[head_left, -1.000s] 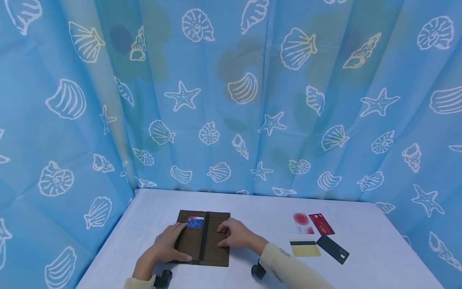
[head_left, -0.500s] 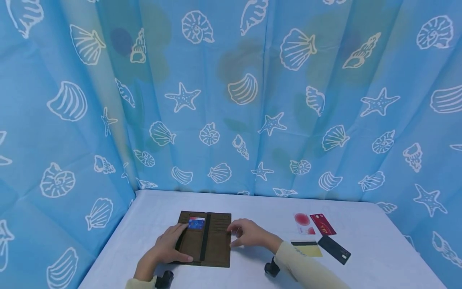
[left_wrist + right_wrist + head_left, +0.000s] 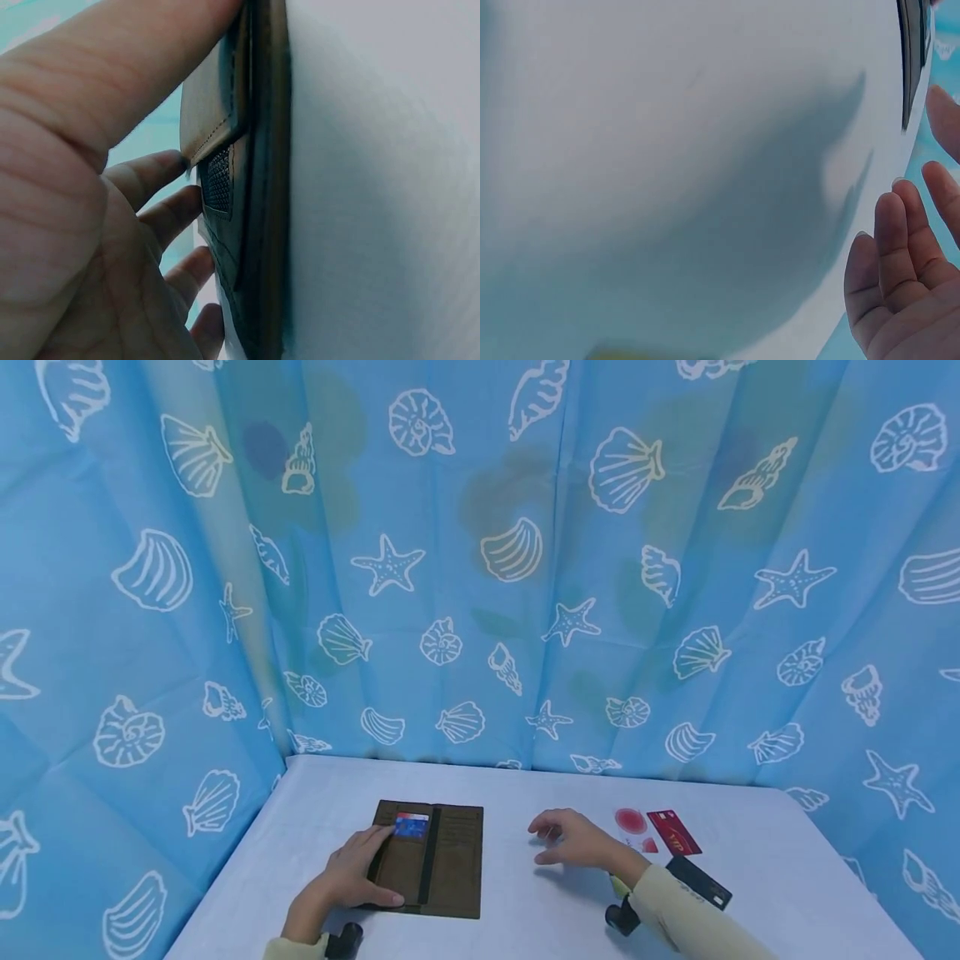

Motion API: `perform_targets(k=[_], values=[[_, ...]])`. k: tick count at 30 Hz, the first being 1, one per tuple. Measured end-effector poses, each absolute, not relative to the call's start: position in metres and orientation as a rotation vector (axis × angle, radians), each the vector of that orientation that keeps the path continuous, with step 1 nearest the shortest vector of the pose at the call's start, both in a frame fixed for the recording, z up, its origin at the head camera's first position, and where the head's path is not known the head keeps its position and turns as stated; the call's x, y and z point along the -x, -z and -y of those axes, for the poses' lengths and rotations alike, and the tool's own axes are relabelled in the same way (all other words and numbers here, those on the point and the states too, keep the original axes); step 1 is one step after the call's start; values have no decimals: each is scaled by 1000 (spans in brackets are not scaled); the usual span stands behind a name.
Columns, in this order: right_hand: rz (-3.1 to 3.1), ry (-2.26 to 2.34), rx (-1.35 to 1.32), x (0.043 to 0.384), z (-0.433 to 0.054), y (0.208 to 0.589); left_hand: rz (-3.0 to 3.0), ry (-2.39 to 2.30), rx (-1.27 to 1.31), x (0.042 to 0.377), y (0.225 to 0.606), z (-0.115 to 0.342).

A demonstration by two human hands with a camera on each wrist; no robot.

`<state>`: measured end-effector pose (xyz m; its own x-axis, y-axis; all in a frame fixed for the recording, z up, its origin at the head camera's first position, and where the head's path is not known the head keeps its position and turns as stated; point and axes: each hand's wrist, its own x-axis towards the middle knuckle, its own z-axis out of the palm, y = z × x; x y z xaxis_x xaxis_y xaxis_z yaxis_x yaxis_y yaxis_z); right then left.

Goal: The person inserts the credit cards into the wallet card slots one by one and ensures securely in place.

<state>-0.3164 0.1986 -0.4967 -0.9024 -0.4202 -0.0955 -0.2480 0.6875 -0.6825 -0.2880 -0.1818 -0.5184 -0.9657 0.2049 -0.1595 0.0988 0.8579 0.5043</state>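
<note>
Four cards [image 3: 699,882] toward the tabletop's [image 3: 810,881] right edge could slide if the sleeve [image 3: 686,910] drags; right hand's [image 3: 577,840] fingers parted, empty; left hand's [image 3: 351,870] spread, touching the wallet [image 3: 459,872].

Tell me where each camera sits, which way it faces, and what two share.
Head: on the head, facing forward and down at the open brown rectangular wallet on the white table; left hand, right hand and cream sleeves show.
Left wrist: on that wrist, facing the wallet's edge; the left hand shows at left.
Right wrist: on that wrist, facing across the table; the right hand shows at the right edge.
Shared: head and left wrist show the left hand touching the wallet.
</note>
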Motion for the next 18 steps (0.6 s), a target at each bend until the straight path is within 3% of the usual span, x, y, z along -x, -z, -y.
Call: perform_targets(k=[18], values=[[-2836, 982, 220, 296, -295, 506, -2828, -760, -232, 286, 517, 182]])
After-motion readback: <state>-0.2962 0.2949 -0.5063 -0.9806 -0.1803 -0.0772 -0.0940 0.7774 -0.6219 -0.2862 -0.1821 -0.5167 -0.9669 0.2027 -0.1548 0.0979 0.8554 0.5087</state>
